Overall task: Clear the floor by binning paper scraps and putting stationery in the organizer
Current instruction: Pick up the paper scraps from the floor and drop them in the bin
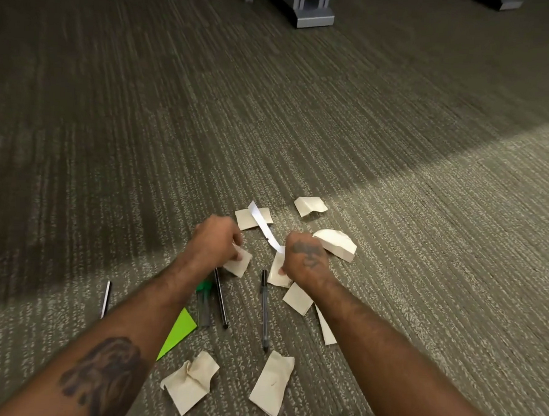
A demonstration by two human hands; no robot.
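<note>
The paper scraps lie scattered on the carpet in the lower middle of the frame, and we count most of them untouched: a crumpled scrap and a flat scrap near the bottom edge, another piece beside our right forearm, a folded one and a squarish one further up, and a bulky folded piece just right of centre. The stationery also sits on the floor: a dark pen, a second thin pen, a green-capped pen, a slim pen off to the left, plus a bright green paper triangle. No bin or organizer shows anywhere, so we judge the job barely begun, with gathering under way and every drop-off left to do. Our left hand is curled closed on a small scrap, knuckles up, forearm running in from the lower left. Our right hand is fisted around a scrap with a white strip trailing up from it, forearm entering from the lower right. Both hands hover just above the pile, close together but not touching.
</note>
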